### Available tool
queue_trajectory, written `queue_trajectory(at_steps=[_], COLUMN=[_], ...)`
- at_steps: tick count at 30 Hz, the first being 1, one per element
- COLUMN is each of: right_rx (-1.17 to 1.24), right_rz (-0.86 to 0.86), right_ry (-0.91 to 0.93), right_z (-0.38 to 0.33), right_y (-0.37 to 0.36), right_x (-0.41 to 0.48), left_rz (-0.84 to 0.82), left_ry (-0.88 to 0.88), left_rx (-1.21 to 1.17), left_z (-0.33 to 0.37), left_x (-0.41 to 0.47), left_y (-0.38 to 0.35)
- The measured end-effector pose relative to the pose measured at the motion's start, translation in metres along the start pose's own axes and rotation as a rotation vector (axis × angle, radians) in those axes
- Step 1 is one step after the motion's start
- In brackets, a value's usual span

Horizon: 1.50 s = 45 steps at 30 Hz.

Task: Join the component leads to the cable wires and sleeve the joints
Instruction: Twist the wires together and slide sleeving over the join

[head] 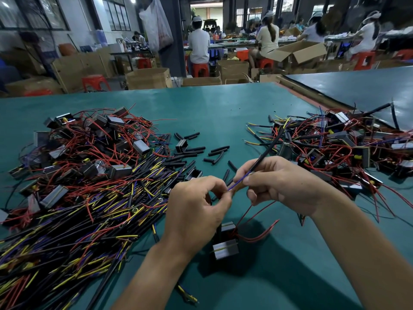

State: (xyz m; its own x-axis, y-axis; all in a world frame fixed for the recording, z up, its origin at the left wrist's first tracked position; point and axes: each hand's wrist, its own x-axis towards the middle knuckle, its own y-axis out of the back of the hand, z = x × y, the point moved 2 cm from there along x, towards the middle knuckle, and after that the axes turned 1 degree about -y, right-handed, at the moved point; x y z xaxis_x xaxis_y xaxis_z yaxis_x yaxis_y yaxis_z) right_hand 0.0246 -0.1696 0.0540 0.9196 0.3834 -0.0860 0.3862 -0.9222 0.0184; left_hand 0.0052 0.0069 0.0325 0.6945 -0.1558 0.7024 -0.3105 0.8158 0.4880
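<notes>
Curled fingertips of the left hand [196, 204] and right hand [283, 184] pinch a blue wire [239, 181] emerging from a black cable [268, 151] over the green table [212, 108]. A boxy grey transformer [225, 249] with red leads [257, 236] lies below. Black sleeves [194, 151] are scattered between tangled wire piles [89, 220]. Cardboard boxes [148, 78] stand beyond, contents hidden.

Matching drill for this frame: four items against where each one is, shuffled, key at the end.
1 black cable
2 blue wire
3 sleeve pieces
4 cable pile

A loose in the middle of the table
B pinched by the left hand
C heaped at the table's left side
D gripped in the right hand

Pairs: 1-D, 2-B, 3-A, 4-C
</notes>
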Motion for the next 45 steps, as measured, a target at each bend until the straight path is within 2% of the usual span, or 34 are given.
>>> queue_trajectory(at_steps=[5,10,13,17,32,45], right_rx=[0.078,0.101,0.104,0.084,0.020,0.008], right_rz=[-0.014,-0.039,-0.036,-0.040,-0.015,0.005], right_ry=[0.070,0.132,0.159,0.176,0.163,0.142], right_z=[-0.001,0.001,0.003,0.005,0.005,0.004], right_y=[0.000,0.000,0.000,0.000,-0.001,0.000], right_x=[-0.001,0.001,0.003,0.005,0.006,0.005], left_rz=[-0.047,-0.099,-0.153,-0.222,-0.318,-0.325], left_ry=[0.196,0.477,0.631,0.750,0.836,0.847], left_rx=[-0.232,-0.594,-0.692,-0.767,-0.831,-0.856], left_z=[-0.001,-0.003,-0.006,-0.010,-0.009,-0.009], left_x=[0.000,0.006,0.006,0.005,0.004,0.004], left_y=[-0.004,-0.004,-0.004,-0.003,-0.001,-0.002])
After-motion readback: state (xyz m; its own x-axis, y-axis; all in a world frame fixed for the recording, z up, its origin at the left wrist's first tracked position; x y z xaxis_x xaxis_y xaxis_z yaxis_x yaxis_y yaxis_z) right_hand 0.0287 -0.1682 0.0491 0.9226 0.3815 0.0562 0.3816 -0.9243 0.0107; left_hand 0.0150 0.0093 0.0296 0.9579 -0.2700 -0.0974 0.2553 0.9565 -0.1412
